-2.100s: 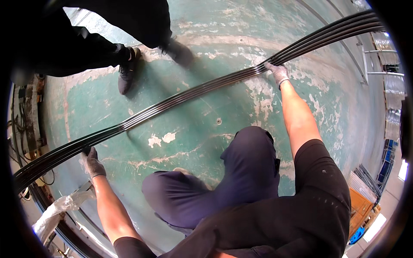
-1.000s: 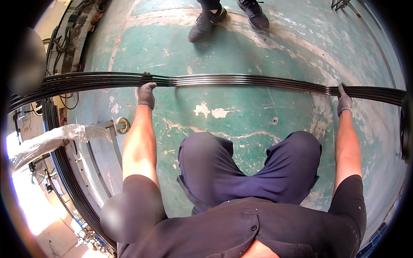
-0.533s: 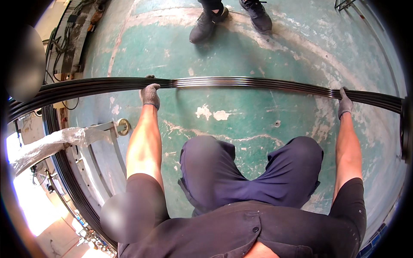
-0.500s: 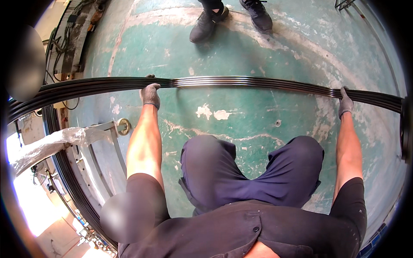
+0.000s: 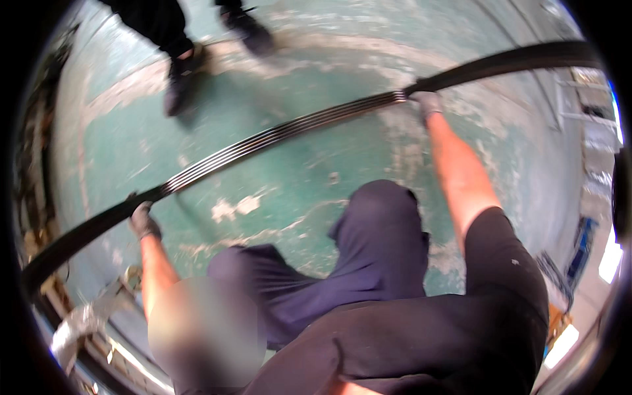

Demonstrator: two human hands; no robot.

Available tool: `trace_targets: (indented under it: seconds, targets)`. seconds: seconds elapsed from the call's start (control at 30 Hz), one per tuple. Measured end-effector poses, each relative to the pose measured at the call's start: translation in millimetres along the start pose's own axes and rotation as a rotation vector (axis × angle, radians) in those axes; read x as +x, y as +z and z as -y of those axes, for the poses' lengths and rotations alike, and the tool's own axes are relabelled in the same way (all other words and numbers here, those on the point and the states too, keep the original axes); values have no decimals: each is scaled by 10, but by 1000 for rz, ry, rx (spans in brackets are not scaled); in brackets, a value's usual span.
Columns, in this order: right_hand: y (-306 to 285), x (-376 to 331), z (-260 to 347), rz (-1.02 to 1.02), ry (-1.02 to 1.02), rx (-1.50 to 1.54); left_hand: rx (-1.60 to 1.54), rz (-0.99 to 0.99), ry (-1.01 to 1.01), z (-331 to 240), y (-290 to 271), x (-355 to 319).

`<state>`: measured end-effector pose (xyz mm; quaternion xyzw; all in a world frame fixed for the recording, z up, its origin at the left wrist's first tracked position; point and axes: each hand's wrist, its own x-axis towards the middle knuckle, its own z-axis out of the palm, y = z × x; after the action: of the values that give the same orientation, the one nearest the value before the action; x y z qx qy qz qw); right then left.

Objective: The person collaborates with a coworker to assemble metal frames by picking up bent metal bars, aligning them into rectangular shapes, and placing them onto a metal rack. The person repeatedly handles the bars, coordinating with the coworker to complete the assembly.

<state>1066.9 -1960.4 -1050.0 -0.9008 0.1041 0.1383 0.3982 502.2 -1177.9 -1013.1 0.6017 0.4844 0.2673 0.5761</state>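
A long bundle of thin dark strips (image 5: 283, 131) runs slantwise in front of me, low at the left and high at the right. Its middle stretch shines like metal, while both ends are dull black. My left hand (image 5: 143, 220), in a grey glove, is closed round the bundle just left of the shiny part. Close to the right end of that part, my gloved right hand (image 5: 426, 104) grips it too. Some fingers of each hand are hidden behind the strips. My knees are bent under the bundle.
Another person's dark shoes (image 5: 181, 82) stand beyond the bundle at the upper left. Below lies a worn green floor (image 5: 309, 164) with pale patches. A frame part wrapped in clear plastic (image 5: 82, 326) is at the lower left, and a light rack (image 5: 589, 118) at the far right.
The view has turned, and the bundle now slopes up to the right instead of lying nearly level. Both hands keep their grip. The other person's shoes appear farther left.
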Motion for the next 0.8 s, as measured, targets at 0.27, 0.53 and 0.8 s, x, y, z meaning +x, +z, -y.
trace_targets:
  seconds: [0.27, 0.53, 0.8]
  targets:
    - [-14, -277, 182, -41, -43, -194, -90, -119, -21, -10, 155, 107]
    - [90, -239, 137, -97, -40, -182, -53, -144, 38, -13, 112, 82]
    - [98, -122, -19, -119, -145, 301, -139, 2, 7, 90, 8, 148]
